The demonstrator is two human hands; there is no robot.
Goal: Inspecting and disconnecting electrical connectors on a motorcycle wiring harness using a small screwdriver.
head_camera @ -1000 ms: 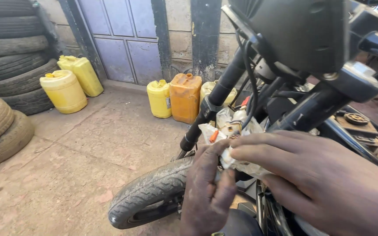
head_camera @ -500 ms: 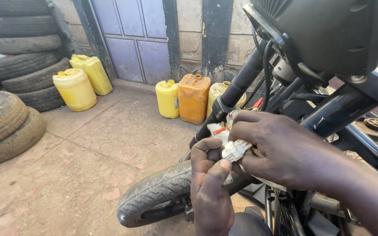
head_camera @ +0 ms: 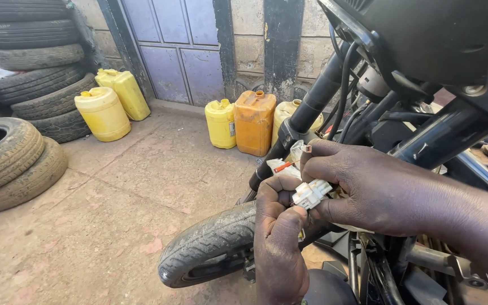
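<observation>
Your left hand (head_camera: 278, 237) and right hand (head_camera: 368, 186) both pinch a small white connector (head_camera: 310, 194), held just behind the motorcycle's black fork tube (head_camera: 312, 107) and above its front tyre (head_camera: 210, 243). Beyond the fork stand yellow and orange jerrycans (head_camera: 244, 121); farther off to its left, stacked tyres (head_camera: 24, 85).

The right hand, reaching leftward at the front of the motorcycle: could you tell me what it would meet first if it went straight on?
Probably the white connector at the right hand's fingertips, then the left hand; depth is unclear.
</observation>
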